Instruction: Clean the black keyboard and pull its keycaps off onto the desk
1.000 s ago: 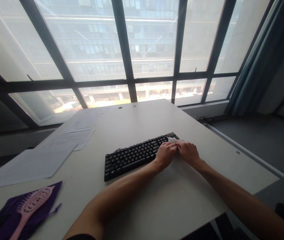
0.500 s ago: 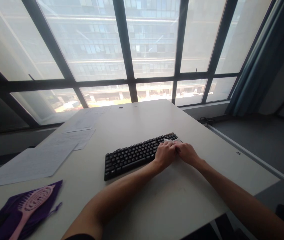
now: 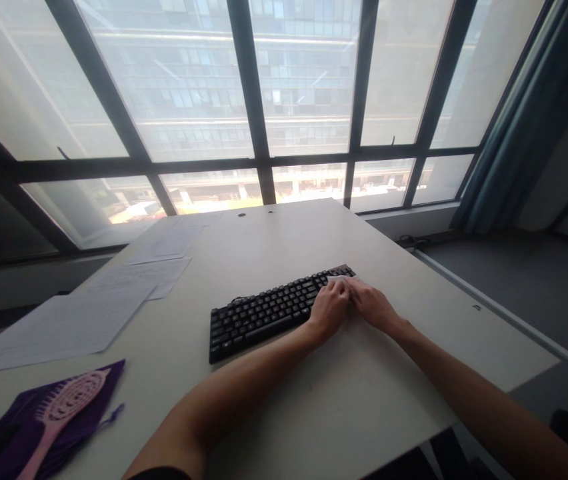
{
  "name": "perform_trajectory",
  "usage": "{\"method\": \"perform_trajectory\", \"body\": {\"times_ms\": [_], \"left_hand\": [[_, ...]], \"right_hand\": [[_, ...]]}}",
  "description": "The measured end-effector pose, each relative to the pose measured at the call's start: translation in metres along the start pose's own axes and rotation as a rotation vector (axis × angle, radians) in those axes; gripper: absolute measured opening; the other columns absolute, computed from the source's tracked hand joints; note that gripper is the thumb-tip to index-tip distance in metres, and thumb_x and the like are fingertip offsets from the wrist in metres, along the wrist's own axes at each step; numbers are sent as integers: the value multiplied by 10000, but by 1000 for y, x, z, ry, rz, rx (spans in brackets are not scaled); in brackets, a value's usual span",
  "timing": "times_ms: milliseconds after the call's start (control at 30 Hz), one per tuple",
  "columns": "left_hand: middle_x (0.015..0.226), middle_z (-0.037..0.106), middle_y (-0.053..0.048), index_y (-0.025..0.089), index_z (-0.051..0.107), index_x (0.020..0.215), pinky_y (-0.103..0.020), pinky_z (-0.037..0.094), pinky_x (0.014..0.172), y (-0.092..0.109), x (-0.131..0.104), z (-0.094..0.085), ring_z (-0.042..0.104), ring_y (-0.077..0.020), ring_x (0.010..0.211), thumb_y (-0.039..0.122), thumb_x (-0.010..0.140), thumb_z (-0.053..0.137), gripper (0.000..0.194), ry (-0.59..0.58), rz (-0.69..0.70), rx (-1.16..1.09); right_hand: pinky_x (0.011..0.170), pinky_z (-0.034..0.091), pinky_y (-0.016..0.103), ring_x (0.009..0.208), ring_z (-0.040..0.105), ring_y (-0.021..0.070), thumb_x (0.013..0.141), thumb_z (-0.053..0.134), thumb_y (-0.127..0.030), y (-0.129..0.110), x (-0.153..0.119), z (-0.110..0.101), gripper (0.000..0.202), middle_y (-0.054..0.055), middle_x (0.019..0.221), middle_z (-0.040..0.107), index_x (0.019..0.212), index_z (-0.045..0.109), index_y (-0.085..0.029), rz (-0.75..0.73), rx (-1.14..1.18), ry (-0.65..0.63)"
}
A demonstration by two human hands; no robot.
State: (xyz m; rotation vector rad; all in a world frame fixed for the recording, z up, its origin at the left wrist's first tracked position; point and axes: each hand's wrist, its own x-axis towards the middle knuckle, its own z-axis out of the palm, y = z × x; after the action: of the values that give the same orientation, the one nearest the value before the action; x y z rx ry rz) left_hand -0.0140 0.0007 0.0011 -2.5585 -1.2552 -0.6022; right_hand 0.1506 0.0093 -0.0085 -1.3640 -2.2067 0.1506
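White tissue (image 3: 335,278) shifted slightly left since 1 second earlier, just right of center frame | left hand (image 3: 331,307) and right hand (image 3: 373,305) together, clamped on it | black keyboard (image 3: 269,311), center | pink hairbrush (image 3: 71,400), lower left

The keyboard (image 3: 264,319) at centre looks matt plastic, the tissue (image 3: 337,278) papery, the bench (image 3: 274,243) smooth; lower left, a plastic brush (image 3: 71,401), cloth pouch (image 3: 78,427).

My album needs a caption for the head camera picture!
Left hand and right hand meet at a thin white sheet over a black keyboard.
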Motion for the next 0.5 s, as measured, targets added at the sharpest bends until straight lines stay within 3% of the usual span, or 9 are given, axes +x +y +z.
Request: {"method": "perform_trajectory", "body": {"times_ms": [200, 333, 500], "left_hand": [[1464, 498, -188, 66, 505, 1395, -418, 345, 1157, -2, -1, 11, 424, -290, 1392, 157, 979, 433, 432, -8, -27, 25], [1470, 493, -221, 30, 467, 1425, -449, 330, 1167, -3, -1, 16, 426, -296, 1405, 175, 991, 403, 462, -85, -31, 58], [1436, 526, -232, 7, 494, 1398, -441, 342, 1161, -4, 0, 15, 455, -294, 1386, 139, 978, 417, 447, -87, 3, 76]], "right_hand": [[1171, 361, 419, 1412, 435, 267, 938, 462, -162, 8, 1, 6, 483, 163, 1477, 513, 1412, 543, -119, -9, -44, -31], [1178, 351, 404, 1412, 435, 259, 937, 467, -168, 9, 1, 5, 477, 159, 1478, 515, 1404, 552, -115, -11, -65, -35], [1176, 352, 391, 1398, 455, 262, 940, 467, -164, 8, 1, 5, 473, 166, 1465, 527, 1399, 554, -93, -4, -53, -52]]}}
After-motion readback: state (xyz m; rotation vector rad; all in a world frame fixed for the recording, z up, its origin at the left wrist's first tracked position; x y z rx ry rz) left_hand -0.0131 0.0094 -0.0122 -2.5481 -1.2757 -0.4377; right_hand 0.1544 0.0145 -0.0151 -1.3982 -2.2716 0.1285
